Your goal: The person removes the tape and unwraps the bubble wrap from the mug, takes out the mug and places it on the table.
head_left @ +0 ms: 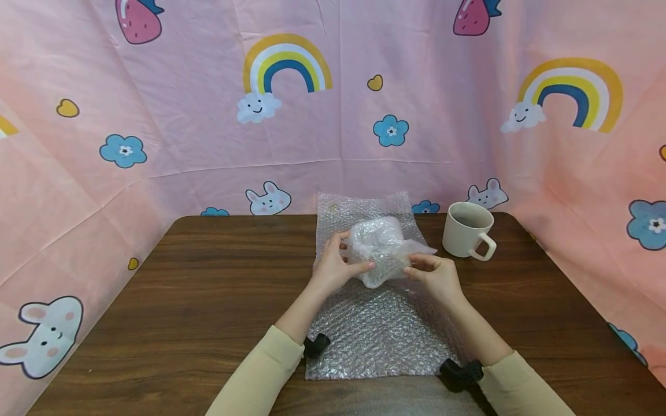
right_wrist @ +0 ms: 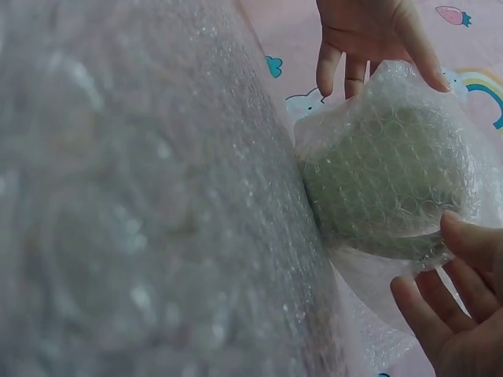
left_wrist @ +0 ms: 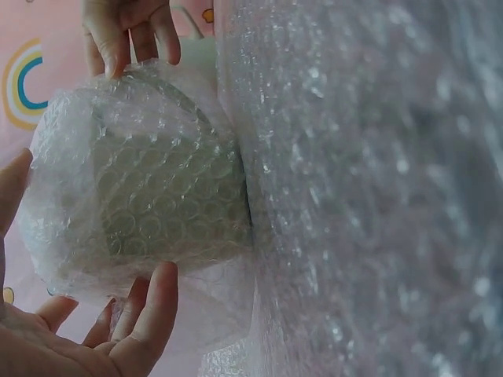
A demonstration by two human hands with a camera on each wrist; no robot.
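A bundle in bubble wrap (head_left: 378,240) stands on a flat sheet of bubble wrap (head_left: 382,335) near the table's middle. Through its layers shows a grey-green thing (left_wrist: 169,196) whose kind is blurred by the bubbles. My left hand (head_left: 335,263) holds the bundle's left side, thumb toward me and fingers round the far side. On the right, my right hand (head_left: 434,277) pinches the wrap's loose edge between thumb and fingers. Both wrist views show the right hand (right_wrist: 464,290) and left hand (left_wrist: 86,338) on opposite sides of the bundle.
A pale mug (head_left: 459,240) stands at the back right, its handle toward the front right. Under everything is a dark wooden table (head_left: 208,294). A pink printed cloth (head_left: 198,86) hangs behind and at both sides. The sheet reaches the table's back edge.
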